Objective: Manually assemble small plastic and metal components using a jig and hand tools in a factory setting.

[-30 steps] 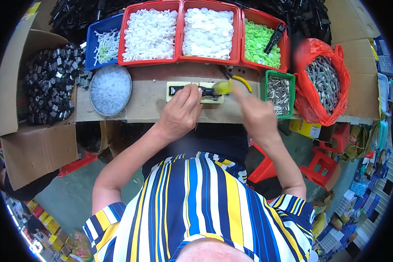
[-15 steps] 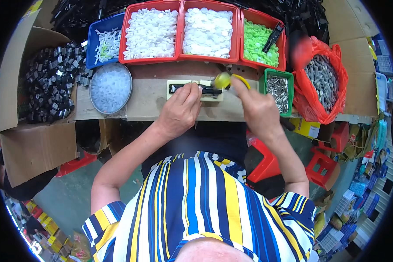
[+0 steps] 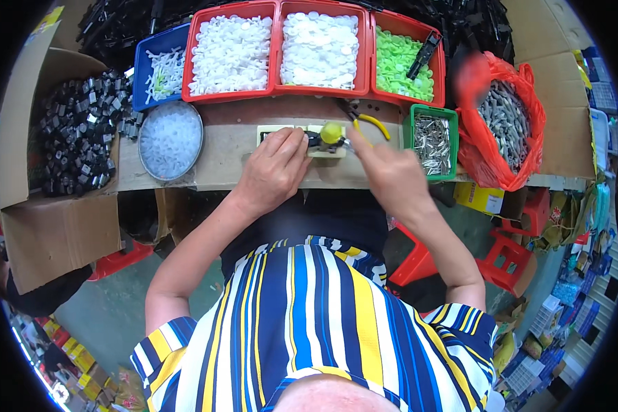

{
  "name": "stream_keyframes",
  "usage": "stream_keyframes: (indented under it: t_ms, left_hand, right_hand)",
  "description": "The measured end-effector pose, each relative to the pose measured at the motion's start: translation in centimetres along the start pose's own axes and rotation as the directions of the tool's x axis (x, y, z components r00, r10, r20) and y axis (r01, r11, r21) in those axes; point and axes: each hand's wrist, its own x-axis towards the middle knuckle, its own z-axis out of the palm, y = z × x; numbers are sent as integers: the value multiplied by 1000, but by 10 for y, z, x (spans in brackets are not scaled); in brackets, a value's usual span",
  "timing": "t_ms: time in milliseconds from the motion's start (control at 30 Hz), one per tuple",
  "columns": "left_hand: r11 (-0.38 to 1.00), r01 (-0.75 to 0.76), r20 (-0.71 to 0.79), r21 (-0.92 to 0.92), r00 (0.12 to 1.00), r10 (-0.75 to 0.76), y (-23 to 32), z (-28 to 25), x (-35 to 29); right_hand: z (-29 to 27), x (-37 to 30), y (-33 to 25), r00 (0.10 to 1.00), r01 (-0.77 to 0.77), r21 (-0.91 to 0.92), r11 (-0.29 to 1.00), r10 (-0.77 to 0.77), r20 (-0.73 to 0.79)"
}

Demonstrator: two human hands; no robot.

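Note:
A cream block-shaped fixture (image 3: 334,154) lies on the cardboard-covered bench in front of me, with a dark part (image 3: 314,139) set in it. My left hand (image 3: 275,163) presses its closed fingertips on this part from the left. In my right hand (image 3: 396,175) is a small hammer (image 3: 332,132) with a rounded yellow head. Its head is over the right end of the fixture and hides what lies beneath. My fist covers most of the handle. Just beyond lie pliers (image 3: 372,121) with yellow grips.
Red bins of white pieces (image 3: 230,55), white discs (image 3: 319,51) and green pieces (image 3: 399,62) line the back. A blue bin (image 3: 143,75) and round tin (image 3: 141,147) stand left, near a box of black parts (image 3: 75,130). At right are a green bin (image 3: 431,108) and red bag (image 3: 468,154).
The hammer head has moved left and slightly down, over the fixture. My right hand has shifted left, uncovering more of the pliers. My left hand has shifted slightly left.

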Motion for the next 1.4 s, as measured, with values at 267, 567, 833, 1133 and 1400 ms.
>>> stream_keyframes:
  t_ms: [267,567,833,1133,1400]
  left_hand:
    - [981,120,18,-155,993,-118,-3,-7,3]
    - [853,319,91,-414,947,-310,-8,-23,28]
    - [-65,567,531,-821,719,-448,-2,-42,32]
    - [213,634,477,-743,726,-495,9,-42,19]
    - [232,584,412,-778,753,-514,8,-34,9]
  right_hand:
    - [-4,39,64,930,-280,318,906,338,-143]
    - [3,52,102,917,-313,3,950,303,-259]
    - [23,24,34,987,-127,266,956,95,128]
    - [23,37,31,960,-224,45,974,212,183]
    - [-10,16,-1,981,-85,607,790,172,-87]
